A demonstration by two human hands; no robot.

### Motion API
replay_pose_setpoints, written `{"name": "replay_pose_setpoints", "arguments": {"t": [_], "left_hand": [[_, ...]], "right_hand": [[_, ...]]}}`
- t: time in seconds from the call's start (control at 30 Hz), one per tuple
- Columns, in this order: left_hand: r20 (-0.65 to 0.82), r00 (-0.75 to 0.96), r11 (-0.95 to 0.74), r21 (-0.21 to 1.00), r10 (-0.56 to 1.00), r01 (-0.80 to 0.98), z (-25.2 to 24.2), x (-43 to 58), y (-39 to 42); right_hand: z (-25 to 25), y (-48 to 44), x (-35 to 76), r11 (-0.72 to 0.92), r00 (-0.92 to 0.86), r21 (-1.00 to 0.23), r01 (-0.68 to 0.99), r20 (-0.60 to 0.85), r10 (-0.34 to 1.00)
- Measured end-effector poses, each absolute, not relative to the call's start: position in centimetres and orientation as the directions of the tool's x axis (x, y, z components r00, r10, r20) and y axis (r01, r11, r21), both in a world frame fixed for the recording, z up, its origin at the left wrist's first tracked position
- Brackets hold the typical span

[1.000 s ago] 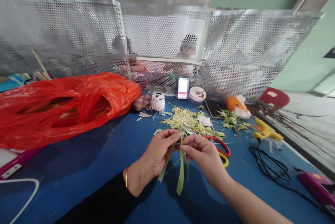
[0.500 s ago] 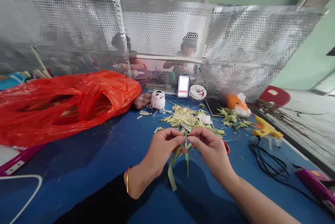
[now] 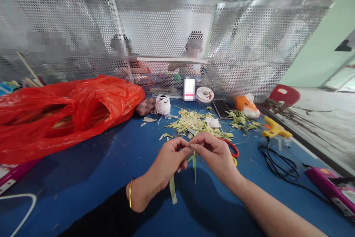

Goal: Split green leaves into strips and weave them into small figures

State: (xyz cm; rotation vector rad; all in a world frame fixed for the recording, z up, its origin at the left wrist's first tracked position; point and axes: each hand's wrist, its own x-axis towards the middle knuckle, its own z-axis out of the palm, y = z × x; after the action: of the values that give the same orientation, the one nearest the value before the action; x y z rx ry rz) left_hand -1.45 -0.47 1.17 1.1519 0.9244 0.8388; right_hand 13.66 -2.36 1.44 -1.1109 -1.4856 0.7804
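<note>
In the middle of the head view, my left hand (image 3: 166, 163) is closed in a pinch on a pale green leaf strip (image 3: 173, 192), whose end hangs below the fingers. My right hand (image 3: 217, 155) pinches against the left fingertips, on the same piece as far as I can see. A narrower green strip (image 3: 195, 170) dangles between the two hands. The pinched spot itself is hidden by the fingers. Partly behind my right hand lie scissors with red handles (image 3: 232, 146). Just beyond the fingers is a pile of pale leaf scraps (image 3: 191, 120).
At left a red plastic bag (image 3: 83, 118) bulges over the blue table (image 3: 111, 178). White string (image 3: 162, 105), a ribbon spool (image 3: 205, 94) and a phone (image 3: 221, 109) line the back, before a perforated metal screen (image 3: 166, 26). A yellow glue gun (image 3: 274, 128) with cable lies right.
The view has turned slightly right, so things sit further left. My fingertips have come together over the strip's upper part, and more of the red scissor handles shows.
</note>
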Motion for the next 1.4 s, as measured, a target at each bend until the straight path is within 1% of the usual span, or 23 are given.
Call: {"name": "replay_pose_setpoints", "arguments": {"t": [0.1, 0.17, 0.23, 0.3, 0.4, 0.53, 0.63, 0.73, 0.9, 1.03, 1.1, 1.17, 1.2, 1.33, 1.4], "left_hand": [[-0.174, 0.437, 0.241, 0.965, 0.882, -0.102, 1.5, -1.6, -0.4], [-0.191, 0.467, 0.272, 0.955, 0.863, -0.114, 1.7, -1.7, -0.4], [-0.205, 0.500, 0.299, 0.947, 0.841, -0.115, 1.8, -1.8, -0.4], [-0.217, 0.529, 0.325, 0.938, 0.820, -0.119, 1.8, -1.8, -0.3], [-0.250, 0.525, 0.365, 0.923, 0.814, -0.126, 1.7, -1.9, -0.2], [-0.287, 0.439, 0.380, 0.914, 0.851, -0.140, 1.9, -2.0, 0.1], [-0.262, 0.370, 0.337, 0.929, 0.891, -0.152, 2.2, -2.1, 0.2], [-0.236, 0.348, 0.303, 0.941, 0.907, -0.153, 2.3, -2.1, 0.1], [-0.198, 0.332, 0.246, 0.963, 0.922, -0.109, 2.3, -1.9, -0.1], [-0.172, 0.317, 0.205, 0.976, 0.933, -0.072, 2.4, -1.8, -0.3], [-0.164, 0.311, 0.193, 0.979, 0.936, -0.063, 2.3, -1.7, -0.3], [-0.159, 0.307, 0.186, 0.981, 0.938, -0.059, 2.3, -1.8, -0.3], [-0.160, 0.305, 0.187, 0.980, 0.939, -0.063, 2.3, -1.8, -0.3], [-0.201, 0.315, 0.249, 0.961, 0.928, -0.122, 2.5, -1.8, -0.3], [-0.209, 0.352, 0.266, 0.956, 0.912, -0.121, 2.6, -1.8, -0.4]], "right_hand": [[1.5, -2.4, 14.1, 0.486, -0.054, -0.794, 0.366, 0.503, 0.863], [1.5, -2.4, 14.3, 0.538, -0.081, -0.736, 0.411, 0.558, 0.826], [1.5, -2.3, 14.3, 0.557, -0.075, -0.716, 0.422, 0.584, 0.808], [1.4, -2.3, 14.4, 0.550, -0.047, -0.727, 0.412, 0.586, 0.809], [1.3, -2.2, 14.4, 0.499, 0.022, -0.775, 0.388, 0.549, 0.835], [1.3, -2.3, 14.5, 0.385, 0.065, -0.868, 0.313, 0.424, 0.903], [1.3, -2.3, 14.4, 0.343, 0.047, -0.905, 0.250, 0.365, 0.930], [1.3, -2.2, 14.3, 0.337, 0.018, -0.927, 0.167, 0.345, 0.939], [1.3, -2.0, 14.2, 0.270, -0.016, -0.952, 0.142, 0.270, 0.963], [1.4, -2.0, 14.2, 0.207, 0.011, -0.973, 0.100, 0.209, 0.978], [1.6, -2.0, 14.2, 0.213, 0.049, -0.970, 0.121, 0.220, 0.974], [1.8, -2.1, 14.3, 0.245, 0.068, -0.953, 0.176, 0.261, 0.963], [2.0, -2.2, 14.4, 0.269, 0.050, -0.940, 0.210, 0.286, 0.957], [2.3, -2.5, 14.7, 0.383, -0.120, -0.858, 0.343, 0.364, 0.923], [2.2, -2.6, 14.8, 0.415, -0.130, -0.813, 0.408, 0.399, 0.908]]}}
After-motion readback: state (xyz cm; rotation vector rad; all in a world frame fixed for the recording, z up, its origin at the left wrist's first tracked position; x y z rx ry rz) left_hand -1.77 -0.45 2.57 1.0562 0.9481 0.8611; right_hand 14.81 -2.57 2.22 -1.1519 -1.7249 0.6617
